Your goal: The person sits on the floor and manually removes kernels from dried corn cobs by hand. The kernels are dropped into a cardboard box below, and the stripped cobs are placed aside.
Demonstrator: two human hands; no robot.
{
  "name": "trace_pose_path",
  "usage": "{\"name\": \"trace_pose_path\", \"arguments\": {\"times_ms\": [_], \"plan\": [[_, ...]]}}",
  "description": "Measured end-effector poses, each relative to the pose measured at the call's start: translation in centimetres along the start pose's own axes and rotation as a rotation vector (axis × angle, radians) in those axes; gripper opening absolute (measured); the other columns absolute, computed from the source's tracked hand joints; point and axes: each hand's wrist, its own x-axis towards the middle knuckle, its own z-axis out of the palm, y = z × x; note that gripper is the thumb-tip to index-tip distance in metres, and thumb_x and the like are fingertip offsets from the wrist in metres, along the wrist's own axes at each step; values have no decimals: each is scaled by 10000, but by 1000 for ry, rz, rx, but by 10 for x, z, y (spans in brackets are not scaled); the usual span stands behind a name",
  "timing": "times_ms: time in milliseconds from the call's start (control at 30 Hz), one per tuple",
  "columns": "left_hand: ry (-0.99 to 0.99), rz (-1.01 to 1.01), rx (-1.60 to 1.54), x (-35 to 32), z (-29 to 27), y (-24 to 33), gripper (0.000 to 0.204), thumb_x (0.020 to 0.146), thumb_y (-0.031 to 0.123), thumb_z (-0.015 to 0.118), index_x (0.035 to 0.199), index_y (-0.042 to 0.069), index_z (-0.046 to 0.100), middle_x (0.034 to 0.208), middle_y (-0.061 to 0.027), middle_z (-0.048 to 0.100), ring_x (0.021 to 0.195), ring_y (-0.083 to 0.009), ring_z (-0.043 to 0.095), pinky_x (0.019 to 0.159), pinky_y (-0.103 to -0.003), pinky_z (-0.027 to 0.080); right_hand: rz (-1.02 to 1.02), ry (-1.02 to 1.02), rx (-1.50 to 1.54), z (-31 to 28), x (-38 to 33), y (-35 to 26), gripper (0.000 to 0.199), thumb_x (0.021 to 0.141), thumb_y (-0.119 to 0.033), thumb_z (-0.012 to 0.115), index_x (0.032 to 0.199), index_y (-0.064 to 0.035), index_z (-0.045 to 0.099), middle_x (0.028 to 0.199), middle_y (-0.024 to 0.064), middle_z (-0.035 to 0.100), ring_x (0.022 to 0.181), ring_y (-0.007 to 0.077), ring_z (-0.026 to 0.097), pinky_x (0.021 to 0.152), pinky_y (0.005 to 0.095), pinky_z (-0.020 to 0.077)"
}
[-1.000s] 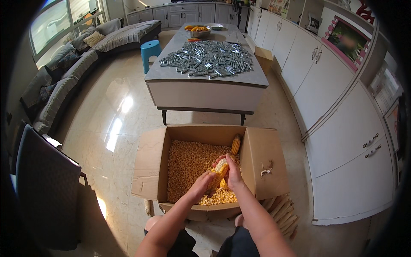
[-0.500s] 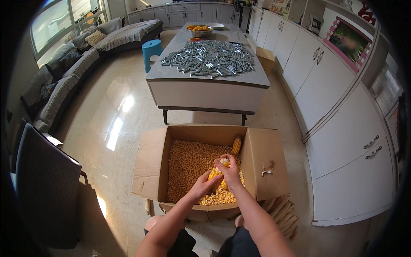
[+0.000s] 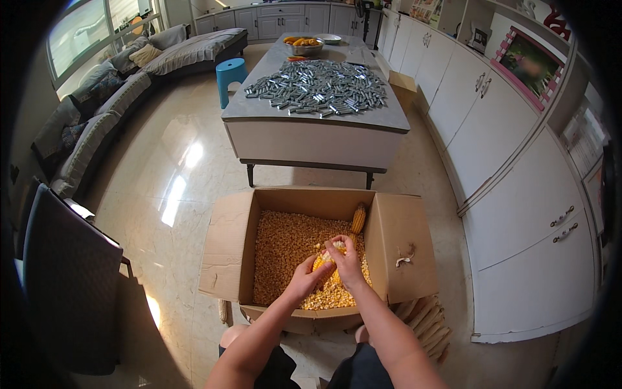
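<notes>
Both hands are over an open cardboard box that holds a deep layer of loose corn kernels. My left hand is closed round the lower end of a yellow corn cob. My right hand grips the cob's upper part, thumb and fingers pressed on it, where a paler patch shows. A few kernels hang loose just beside the cob. Another whole corn cob leans in the box's far right corner. Partly covered by my hands, brighter yellow kernels lie beneath them.
Bare cobs are piled on the floor right of the box; one more bare cob lies at its left. Husk scraps rest on the right flap. Beyond stands a table covered with small metal cylinders. A dark chair is at left.
My hands have shifted slightly on the cob, the right one a little lower and to the left. Loose kernels now show beside the cob's upper end.
</notes>
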Motion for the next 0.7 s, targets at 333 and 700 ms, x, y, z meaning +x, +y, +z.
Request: {"name": "trace_pose_path", "arguments": {"times_ms": [333, 700], "plan": [[90, -86, -54, 0, -4, 3, 334, 859, 353, 533, 820, 22, 557, 681, 22, 502, 585, -37, 422, 510, -201, 353, 72, -168, 100, -8, -2, -10, 281, 868, -188, 502, 1094, -43, 421, 995, 56, 473, 911, 116, 478, 824, 250, 381], [126, 29, 176, -6, 13, 10, 358, 853, 346, 547, 888, -10, 551, 594, 3, 503, 504, -48, 443, 431, -201, 346, -52, 115, -155, -7, 0, 9, 261, 896, -279, 473, 978, -32, 476, 901, 52, 501, 888, 129, 492, 778, 255, 399]]}}
